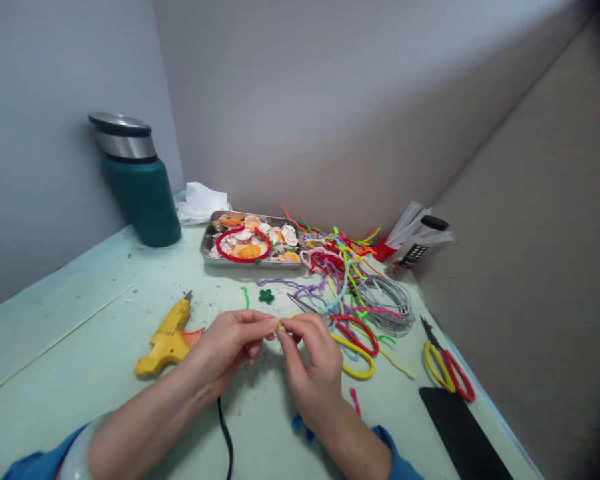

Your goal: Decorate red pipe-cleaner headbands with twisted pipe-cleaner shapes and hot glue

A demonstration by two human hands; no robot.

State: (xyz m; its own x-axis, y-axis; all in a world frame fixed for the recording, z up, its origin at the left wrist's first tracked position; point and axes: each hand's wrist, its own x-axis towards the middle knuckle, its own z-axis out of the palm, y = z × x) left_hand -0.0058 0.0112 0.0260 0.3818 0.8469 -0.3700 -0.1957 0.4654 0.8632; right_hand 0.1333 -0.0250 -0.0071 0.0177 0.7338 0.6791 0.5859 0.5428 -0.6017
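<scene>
readable text: none
bottle (417, 248) label: dark pattern, too small to read
flask (139, 179): no markings visible

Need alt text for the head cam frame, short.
Two bare hands, left hand and right hand, pinch a small yellow piece together above a pale green table. A yellow glue gun lies at left; scissors and tangled pipe cleaners lie at right.

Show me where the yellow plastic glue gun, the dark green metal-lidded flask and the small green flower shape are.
yellow plastic glue gun (167, 338), head view, on its body.
dark green metal-lidded flask (143, 197), head view, on its green wall.
small green flower shape (267, 297), head view, on its middle.
</scene>
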